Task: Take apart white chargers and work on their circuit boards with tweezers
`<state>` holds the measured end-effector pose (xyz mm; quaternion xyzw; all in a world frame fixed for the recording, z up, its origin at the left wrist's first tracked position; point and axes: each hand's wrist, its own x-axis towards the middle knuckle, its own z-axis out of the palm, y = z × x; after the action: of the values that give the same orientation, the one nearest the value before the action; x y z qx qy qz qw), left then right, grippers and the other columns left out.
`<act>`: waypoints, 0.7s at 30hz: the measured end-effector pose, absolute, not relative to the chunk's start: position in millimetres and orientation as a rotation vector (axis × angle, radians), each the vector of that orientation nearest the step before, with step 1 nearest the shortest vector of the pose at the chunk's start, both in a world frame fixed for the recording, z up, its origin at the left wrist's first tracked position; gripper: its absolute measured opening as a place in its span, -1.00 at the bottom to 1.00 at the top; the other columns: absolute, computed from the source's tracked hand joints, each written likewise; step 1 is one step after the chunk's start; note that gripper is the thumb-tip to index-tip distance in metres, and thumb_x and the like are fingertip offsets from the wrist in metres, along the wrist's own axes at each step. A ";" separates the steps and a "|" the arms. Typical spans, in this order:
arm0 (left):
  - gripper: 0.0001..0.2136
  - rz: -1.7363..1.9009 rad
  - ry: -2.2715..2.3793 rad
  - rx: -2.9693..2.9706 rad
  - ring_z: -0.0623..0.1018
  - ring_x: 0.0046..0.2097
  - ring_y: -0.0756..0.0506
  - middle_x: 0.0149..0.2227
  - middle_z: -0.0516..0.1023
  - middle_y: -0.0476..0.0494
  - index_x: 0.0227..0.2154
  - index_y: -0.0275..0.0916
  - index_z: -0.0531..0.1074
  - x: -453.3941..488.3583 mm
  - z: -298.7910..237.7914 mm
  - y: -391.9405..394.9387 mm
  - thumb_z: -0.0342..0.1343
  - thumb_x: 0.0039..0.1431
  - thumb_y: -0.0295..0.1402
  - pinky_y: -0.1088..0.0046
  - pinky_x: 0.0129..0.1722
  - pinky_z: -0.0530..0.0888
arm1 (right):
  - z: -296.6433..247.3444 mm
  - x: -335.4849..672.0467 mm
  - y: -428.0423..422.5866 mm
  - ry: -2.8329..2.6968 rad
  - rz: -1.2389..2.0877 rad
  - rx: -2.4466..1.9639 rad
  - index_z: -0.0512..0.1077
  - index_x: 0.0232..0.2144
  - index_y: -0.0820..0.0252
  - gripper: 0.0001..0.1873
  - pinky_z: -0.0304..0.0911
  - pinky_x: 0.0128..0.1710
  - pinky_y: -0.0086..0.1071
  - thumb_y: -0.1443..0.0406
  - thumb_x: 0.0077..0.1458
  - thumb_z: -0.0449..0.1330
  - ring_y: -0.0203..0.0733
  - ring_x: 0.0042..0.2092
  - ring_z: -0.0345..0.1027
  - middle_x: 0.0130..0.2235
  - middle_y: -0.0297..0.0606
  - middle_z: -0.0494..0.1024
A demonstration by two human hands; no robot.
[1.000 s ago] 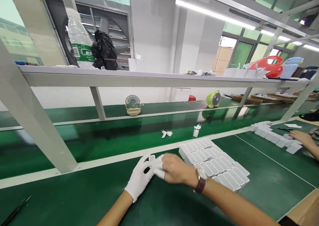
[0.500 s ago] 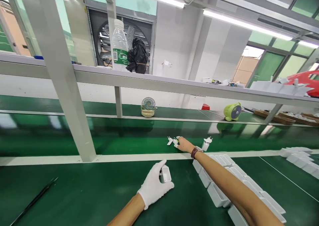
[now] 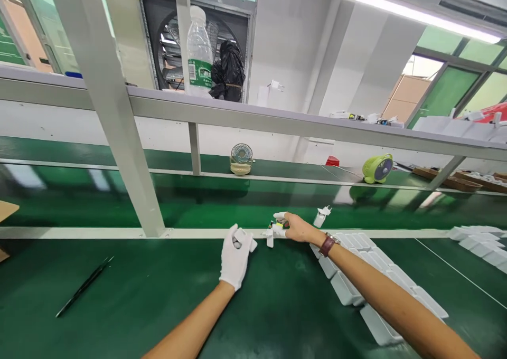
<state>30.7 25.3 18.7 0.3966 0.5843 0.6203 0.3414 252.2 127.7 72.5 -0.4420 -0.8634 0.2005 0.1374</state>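
Note:
My left hand point(image 3: 234, 258), in a white glove, is closed around a small white plastic housing point(image 3: 240, 236) just in front of the pale rail. The fingers cover most of the housing. My right hand point(image 3: 298, 228), bare with white covers on the fingertips, pinches a small circuit board point(image 3: 279, 225) with yellow and green parts. Attached to the board is a white plug piece point(image 3: 270, 237) that hangs to its left, over the rail. Behind the right wrist, a white plug adapter point(image 3: 322, 216) stands on the green conveyor belt.
Rows of white plastic trays point(image 3: 366, 264) lie under and beside my right forearm. Black tweezers point(image 3: 85, 286) rest on the green bench at left. A slanted metal post point(image 3: 114, 121) rises at left to a shelf point(image 3: 253, 117). Two small fans point(image 3: 241, 159) stand beyond the belt.
My right hand has lifted the circuit board with its plug piece off the belt and brought it nearer. The left hand has turned upward with the housing, and its fingers have closed further.

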 end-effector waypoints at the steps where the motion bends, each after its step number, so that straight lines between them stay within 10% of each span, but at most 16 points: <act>1: -0.39 1.621 1.515 1.017 0.58 -0.07 -0.17 -0.03 0.55 -0.30 0.18 -0.34 0.27 30.0 18.4 27.8 0.22 0.13 -0.13 0.24 0.01 0.50 | 74.2 256.3 110.1 -2.519 0.637 -1.221 0.30 0.21 0.26 -0.41 0.41 -0.03 -0.27 0.18 0.19 0.25 -0.10 -0.04 0.49 0.08 -0.06 0.53; 13: -0.36 1.310 1.624 1.363 0.54 -0.17 -0.12 -0.08 0.56 -0.19 0.19 -0.27 0.30 46.6 19.7 22.3 0.30 0.07 -0.17 0.28 -0.06 0.50 | 70.9 293.7 -15.8 -2.699 0.651 -1.177 0.23 0.27 0.20 -0.14 0.35 -0.19 -0.30 -0.06 0.05 0.32 -0.02 -0.13 0.48 -0.02 -0.09 0.49; 21: -0.34 1.264 1.642 1.425 0.54 -0.17 -0.11 -0.06 0.55 -0.18 0.21 -0.23 0.29 49.3 18.9 22.2 0.31 0.07 -0.15 0.30 -0.07 0.50 | 62.0 292.0 -25.4 -2.666 0.467 -1.252 0.46 -0.13 0.23 -0.78 0.30 -0.25 -0.24 0.25 0.23 0.12 0.01 -0.24 0.48 -0.23 -0.08 0.57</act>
<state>49.3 22.2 18.9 0.5391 0.6211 0.4781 0.3083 292.0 -25.4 62.0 -0.4186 -0.8911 0.1560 0.0797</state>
